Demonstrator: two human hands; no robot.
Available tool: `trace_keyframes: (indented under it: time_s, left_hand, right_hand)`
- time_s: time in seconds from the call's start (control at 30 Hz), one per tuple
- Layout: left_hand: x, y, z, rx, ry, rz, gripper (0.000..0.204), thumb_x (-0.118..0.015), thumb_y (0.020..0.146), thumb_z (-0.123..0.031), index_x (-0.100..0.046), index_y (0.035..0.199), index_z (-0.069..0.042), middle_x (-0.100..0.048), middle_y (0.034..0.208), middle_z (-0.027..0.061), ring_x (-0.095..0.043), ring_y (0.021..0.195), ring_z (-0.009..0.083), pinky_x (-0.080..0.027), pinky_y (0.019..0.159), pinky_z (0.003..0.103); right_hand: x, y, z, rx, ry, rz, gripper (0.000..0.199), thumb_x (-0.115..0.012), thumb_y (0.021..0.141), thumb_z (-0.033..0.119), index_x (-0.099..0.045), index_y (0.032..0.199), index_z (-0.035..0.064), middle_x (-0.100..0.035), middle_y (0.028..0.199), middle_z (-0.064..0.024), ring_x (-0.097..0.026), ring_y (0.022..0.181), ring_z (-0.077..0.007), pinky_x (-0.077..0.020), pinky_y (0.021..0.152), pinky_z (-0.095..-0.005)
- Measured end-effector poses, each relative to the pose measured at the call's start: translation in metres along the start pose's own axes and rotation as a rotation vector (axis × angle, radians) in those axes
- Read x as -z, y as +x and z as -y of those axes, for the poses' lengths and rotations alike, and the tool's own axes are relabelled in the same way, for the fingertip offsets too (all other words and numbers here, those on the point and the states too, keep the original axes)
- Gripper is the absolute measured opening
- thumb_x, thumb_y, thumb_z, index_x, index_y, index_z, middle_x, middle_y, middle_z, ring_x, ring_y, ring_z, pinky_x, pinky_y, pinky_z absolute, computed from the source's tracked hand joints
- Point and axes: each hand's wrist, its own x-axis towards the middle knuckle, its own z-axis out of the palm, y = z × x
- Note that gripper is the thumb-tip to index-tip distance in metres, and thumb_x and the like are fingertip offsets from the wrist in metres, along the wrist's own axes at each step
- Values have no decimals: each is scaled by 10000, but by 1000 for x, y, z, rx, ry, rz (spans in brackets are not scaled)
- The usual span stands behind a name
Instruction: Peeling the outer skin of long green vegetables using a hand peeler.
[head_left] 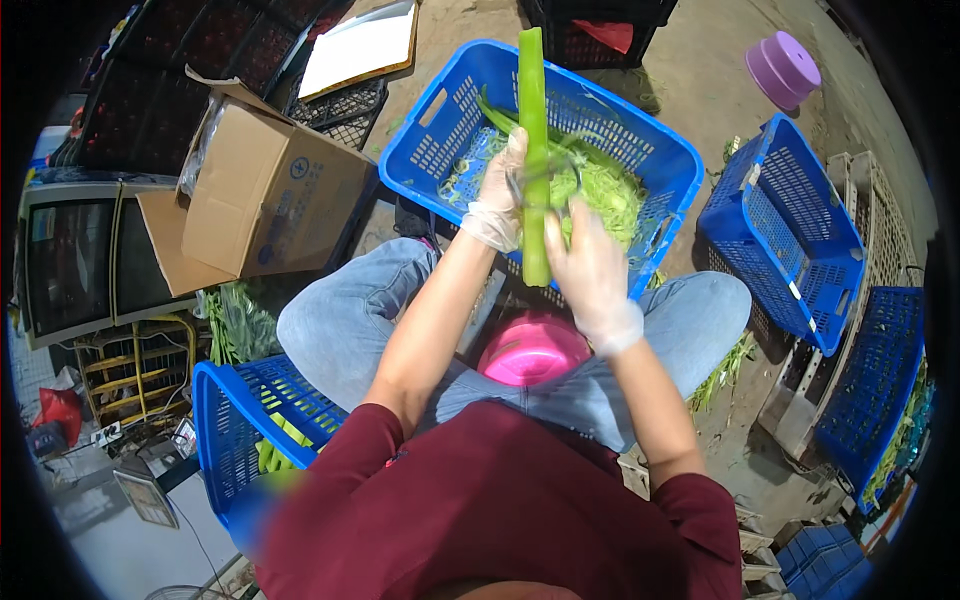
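The left hand (499, 190) is gripping a green stalk (534, 105) over a blue crate (672, 160). The right hand (592, 268) is clutching a blurred peeler (577, 178).

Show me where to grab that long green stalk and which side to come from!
Probably round the middle of the green stalk, from the left, as the left grip does: it is long, straight and slim, and the right grip, with a blurred tool, takes up its right side.

The cardboard box (270, 190) carries blue printing (297, 197) and a round emblem (299, 167) (apparently too small to read).
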Motion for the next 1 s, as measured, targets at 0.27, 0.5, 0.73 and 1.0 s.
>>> trace_keyframes:
  time_s: [0.27, 0.5, 0.73, 1.0]
  left_hand:
    - [12, 17, 9, -43, -80, 40, 599, -674, 819, -605, -549, 1139, -114, -597, 851, 47, -582, 730, 151, -526, 709, 296]
    - [-6, 7, 10, 27, -119, 136, 585, -701, 807, -568, -617, 1139, -93, -661, 998, 30, -638, 885, 162, -542, 814, 319]
    - [1, 6, 4, 14, -53, 42, 630, -673, 818, -603, -616, 1132, -60, -657, 887, 33, -633, 771, 143, -545, 719, 295]
    - [19, 20, 1, -111, -152, -46, 601, -670, 837, -583, -538, 1223, -141, -542, 791, 36, -535, 707, 143, -502, 726, 298]
  right_hand:
    - [20, -31, -14, -81, 91, 27, 344, -579, 940, 338, -544, 1134, 56, -636, 951, -221, -639, 754, -448, -527, 644, -521]
    - [28, 67, 4, 36, 123, -165, 271, -582, 942, 293, -560, 1038, 41, -643, 924, -224, -618, 855, -447, -502, 714, -495]
    - [5, 35, -6, 46, 126, -56, 302, -581, 943, 295, -581, 1062, 18, -640, 928, -246, -615, 873, -448, -496, 742, -506]
    - [16, -80, -22, -118, 114, 183, 285, -616, 915, 285, -571, 1086, 62, -631, 913, -179, -635, 748, -407, -514, 614, -500]
